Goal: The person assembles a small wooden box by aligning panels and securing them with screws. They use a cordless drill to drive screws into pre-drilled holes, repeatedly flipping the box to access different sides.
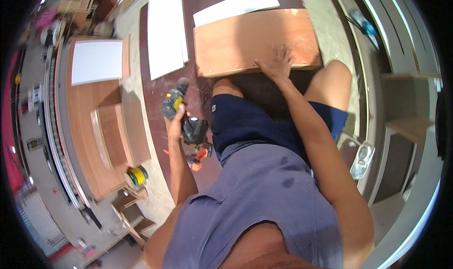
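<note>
A brown wooden panel (257,41) lies on the floor at twelve o'clock. The right hand (277,63) presses flat on its near edge, fingers spread wide. At nine o'clock of the knees, the left hand (176,125) grips a black-and-yellow cordless drill (183,113).

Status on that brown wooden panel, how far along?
Done: the brown wooden panel lies flat on the dark floor, small screw-like marks near its corners, too small to confirm. In hand: left hand holds the black-and-yellow cordless drill off to the side; right hand presses flat on the panel's near edge. Left: the drill isn't on the panel; white boards lie untouched beyond.
</note>
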Demonstrator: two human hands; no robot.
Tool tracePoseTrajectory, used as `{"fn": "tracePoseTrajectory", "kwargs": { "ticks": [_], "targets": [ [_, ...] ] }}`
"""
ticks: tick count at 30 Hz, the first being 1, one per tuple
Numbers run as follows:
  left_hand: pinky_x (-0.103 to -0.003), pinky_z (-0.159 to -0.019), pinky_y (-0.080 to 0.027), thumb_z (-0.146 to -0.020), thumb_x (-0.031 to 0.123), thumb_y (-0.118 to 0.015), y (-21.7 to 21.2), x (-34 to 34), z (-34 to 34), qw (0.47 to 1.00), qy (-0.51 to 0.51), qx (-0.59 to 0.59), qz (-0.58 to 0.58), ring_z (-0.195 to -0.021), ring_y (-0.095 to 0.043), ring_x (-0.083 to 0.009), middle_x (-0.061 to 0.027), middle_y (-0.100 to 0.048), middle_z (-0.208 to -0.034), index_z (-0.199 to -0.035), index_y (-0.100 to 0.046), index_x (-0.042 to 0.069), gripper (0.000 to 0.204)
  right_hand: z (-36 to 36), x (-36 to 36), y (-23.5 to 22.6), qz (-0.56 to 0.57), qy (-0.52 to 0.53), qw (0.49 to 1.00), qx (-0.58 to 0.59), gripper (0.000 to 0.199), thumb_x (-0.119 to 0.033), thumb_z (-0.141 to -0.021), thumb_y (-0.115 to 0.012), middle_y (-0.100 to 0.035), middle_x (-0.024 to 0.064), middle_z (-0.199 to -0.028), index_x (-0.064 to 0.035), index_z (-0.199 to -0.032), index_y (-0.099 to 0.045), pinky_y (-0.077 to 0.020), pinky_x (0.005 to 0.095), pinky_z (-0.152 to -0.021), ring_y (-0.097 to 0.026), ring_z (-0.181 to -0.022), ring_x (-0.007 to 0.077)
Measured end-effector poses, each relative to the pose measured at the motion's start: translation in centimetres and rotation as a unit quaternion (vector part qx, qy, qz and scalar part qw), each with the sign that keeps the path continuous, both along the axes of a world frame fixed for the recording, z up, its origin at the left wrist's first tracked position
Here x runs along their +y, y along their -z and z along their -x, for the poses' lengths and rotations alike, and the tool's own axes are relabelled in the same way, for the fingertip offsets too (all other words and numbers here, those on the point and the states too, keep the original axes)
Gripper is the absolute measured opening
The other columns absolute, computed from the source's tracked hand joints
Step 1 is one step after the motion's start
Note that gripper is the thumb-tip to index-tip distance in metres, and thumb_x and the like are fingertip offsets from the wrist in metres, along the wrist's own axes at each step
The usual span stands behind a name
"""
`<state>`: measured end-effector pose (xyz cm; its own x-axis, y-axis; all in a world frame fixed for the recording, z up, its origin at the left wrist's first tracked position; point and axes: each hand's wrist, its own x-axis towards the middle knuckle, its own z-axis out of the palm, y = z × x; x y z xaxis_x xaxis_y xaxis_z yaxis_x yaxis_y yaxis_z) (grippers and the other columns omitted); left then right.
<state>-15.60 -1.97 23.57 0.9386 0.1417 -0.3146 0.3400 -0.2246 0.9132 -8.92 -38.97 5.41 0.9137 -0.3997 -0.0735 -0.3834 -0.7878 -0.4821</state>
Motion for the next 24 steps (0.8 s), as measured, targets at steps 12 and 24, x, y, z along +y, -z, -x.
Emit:
{"fn": "tracePoseTrajectory", "kwargs": {
  "ticks": [12,24],
  "targets": [
    [-0.047,-0.064,-0.058,-0.076,0.017,-0.073,17.3,20.0,-2.8,0.821,-0.462,-0.081,0.325,-0.068,-0.064,-0.0297,-0.0101,-0.058,-0.082,-0.095,-0.056,0.004,0.029,-1.7,3.5,-2.3,0.080,-0.049,0.987,0.129,0.119,-0.075,-0.078,-0.062,0.003,0.0320,-0.163,-0.0060,-0.160,-0.010,0.0046,0.0750,-0.110,0.011,-0.146,0.0584],
    [-0.049,-0.116,-0.029,-0.085,0.035,-0.070,14.2,11.2,-4.8,0.723,-0.345,-0.292,-0.522,-0.133,-0.044,-0.0467,-0.0336,-0.056,-0.132,-0.145,-0.035,-0.012,0.084,0.4,-11.4,2.1,0.093,0.314,0.945,-0.017,0.087,-0.057,-0.078,-0.073,-0.050,0.0293,-0.136,-0.0028,-0.141,-0.048,-0.0385,0.0574,-0.105,-0.050,-0.125,0.0474]
  ]
}}
